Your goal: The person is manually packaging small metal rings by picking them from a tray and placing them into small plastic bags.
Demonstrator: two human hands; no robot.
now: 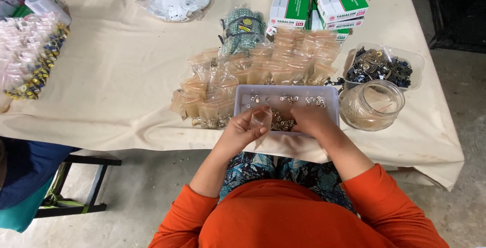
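My left hand (243, 129) holds a small clear plastic bag (261, 118) pinched open at the near edge of a shallow white tray (329, 96). Small metal fasteners (283, 124) lie loose in that tray. My right hand (310, 120) rests palm down over the fasteners inside the tray, fingers curled among them; what it grips is hidden. Filled small bags (207, 108) are stacked just left of the tray, and more filled bags (293, 58) lie in rows behind it.
A round clear jar (372, 105) stands right of the tray, behind it a clear tub of dark metal parts (385, 66). Green and white boxes (316, 2) sit at the back. More bagged items (30, 55) lie far left. Another person's sleeve (25, 177) shows lower left.
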